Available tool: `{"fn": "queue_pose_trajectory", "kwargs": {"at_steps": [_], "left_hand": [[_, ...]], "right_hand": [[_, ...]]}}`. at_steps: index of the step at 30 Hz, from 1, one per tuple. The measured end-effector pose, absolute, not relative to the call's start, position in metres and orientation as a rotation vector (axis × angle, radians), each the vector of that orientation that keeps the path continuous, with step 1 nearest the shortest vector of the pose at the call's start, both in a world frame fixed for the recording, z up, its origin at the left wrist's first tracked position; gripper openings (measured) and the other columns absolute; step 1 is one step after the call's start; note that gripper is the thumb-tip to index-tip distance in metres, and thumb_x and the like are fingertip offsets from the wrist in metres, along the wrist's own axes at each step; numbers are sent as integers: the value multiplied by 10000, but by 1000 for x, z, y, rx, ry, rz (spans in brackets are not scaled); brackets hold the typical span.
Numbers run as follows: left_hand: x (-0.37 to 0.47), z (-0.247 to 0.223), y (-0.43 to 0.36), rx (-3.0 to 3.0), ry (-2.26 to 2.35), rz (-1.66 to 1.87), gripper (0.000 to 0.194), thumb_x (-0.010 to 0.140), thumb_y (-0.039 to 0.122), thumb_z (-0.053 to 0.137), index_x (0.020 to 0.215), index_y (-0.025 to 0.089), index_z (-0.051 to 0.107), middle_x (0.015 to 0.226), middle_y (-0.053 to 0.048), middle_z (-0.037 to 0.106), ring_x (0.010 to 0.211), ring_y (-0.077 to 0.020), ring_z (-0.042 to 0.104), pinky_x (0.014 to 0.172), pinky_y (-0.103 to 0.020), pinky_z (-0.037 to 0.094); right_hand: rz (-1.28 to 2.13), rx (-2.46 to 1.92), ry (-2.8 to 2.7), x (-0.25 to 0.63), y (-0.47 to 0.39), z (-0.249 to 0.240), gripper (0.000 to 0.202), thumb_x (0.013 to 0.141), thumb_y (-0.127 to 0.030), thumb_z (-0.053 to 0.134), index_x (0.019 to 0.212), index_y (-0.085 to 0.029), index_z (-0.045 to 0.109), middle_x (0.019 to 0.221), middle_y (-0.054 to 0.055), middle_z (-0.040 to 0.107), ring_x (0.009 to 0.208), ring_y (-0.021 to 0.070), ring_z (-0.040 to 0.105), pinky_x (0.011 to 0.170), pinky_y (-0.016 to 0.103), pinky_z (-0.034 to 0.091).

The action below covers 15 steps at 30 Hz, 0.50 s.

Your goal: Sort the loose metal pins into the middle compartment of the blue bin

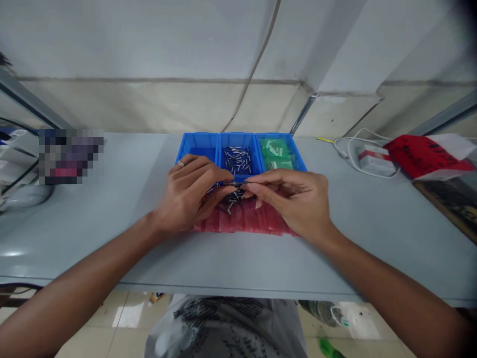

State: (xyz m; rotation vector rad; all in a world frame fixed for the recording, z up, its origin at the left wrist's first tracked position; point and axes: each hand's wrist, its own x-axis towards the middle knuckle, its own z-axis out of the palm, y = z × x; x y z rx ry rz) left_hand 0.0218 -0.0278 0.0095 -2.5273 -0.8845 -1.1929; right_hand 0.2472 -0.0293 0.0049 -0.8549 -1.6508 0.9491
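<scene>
My left hand [192, 191] and my right hand [294, 199] meet over a pink plastic sheet [257, 221] on the grey table [231, 258]. Between their fingertips they pinch a thin metal pin [234, 184]. A small heap of loose pins [233, 198] lies on the pink sheet under the fingers. A ring sits on a finger of my left hand. Just behind the hands stand three blue bins: the left one [197, 146] looks empty, the middle one [238, 159] holds several metal pins, the right one [281, 153] holds green packets.
At the right of the table lie a white cable [350, 149], a small white box [376, 160] and a red bag [425, 156]. A blurred patch [70, 156] sits at the left. Bags lie on the tiled floor below the table's front edge.
</scene>
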Motion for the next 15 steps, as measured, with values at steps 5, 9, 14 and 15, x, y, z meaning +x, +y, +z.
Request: {"fn": "queue_pose_trajectory", "kwargs": {"at_steps": [5,9,14,15], "left_hand": [[22,10,-28,-2512,-857,-1240,71,933,196,655,883,175,610,779,1,713,723,-138,656,711,-306,447],[21,10,-28,-2544,-859,-1237,115,968,221,606,864,171,603,766,-6,705,719,-142,651,718,-311,452],[21,6,-28,-2545,-838,-1234,139,905,240,712,959,169,606,811,-3,723,695,-131,653,730,-299,479],[21,6,-27,-2543,-831,-1226,137,899,219,716,959,169,603,806,0,721,688,-127,651,726,-294,480]], "right_hand": [[1010,-825,-1608,247,-32,6,113,836,-266,804,948,-250,804,822,-2,789,569,118,689,551,266,579],[955,-823,-1605,246,-35,9,109,839,-231,798,944,-258,807,820,-6,788,546,116,686,527,272,577],[984,-784,-1536,244,-34,12,124,841,-161,784,927,-247,806,782,-8,780,566,121,707,530,266,601],[994,-769,-1515,244,-34,12,126,841,-153,782,924,-245,805,774,-10,776,568,121,708,524,261,604]]}}
